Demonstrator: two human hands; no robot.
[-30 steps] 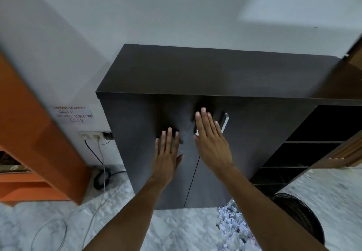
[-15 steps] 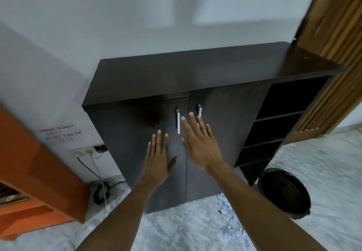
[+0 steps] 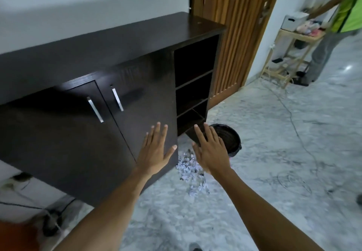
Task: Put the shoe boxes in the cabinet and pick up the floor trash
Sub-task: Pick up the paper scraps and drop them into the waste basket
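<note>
Hands first: left hand [image 3: 154,152] is flat, fingers straight & fanned, thumb out, holding nothing. It sits over the lower right corner of the cabinet [image 3: 117,41] front; touching or just off it, can't tell. Right hand [image 3: 210,152] has the same pose, fingers apart, empty, held in the air in front of the bin [image 3: 233,141].

Cabinet: boxy, v. dark brown laminate w/ fine wood grain, flat slab top. Two plain flat doors [image 3: 58,137], both shut, each w/ a slim straight metal bar handle [image 3: 95,109]. Its right end has open shelves [image 3: 193,86], stacked, dark inside.

Floor trash: paper scraps [image 3: 193,174], small white-grey shredded bits in a loose ragged heap on the floor [image 3: 274,162] at the foot of the cabinet's right end, just beside the bin. Seen btwn the two wrists.

Bin is round, black, w/ a woven-looking inner wall, partly hidden by the right hand. Floor is glossy grey-white marble pattern; a thin pale cable [image 3: 297,133] snakes over it.

Behind the cabinet's right end is a brown wooden door [image 3: 235,25] w/ vertical ribs. Far right stands a light-wood open-frame rack [image 3: 291,56] w/ a white box [image 3: 293,21] on top. A person [image 3: 348,5] in a lime-green top & grey trousers is next to it, blurred.
</note>
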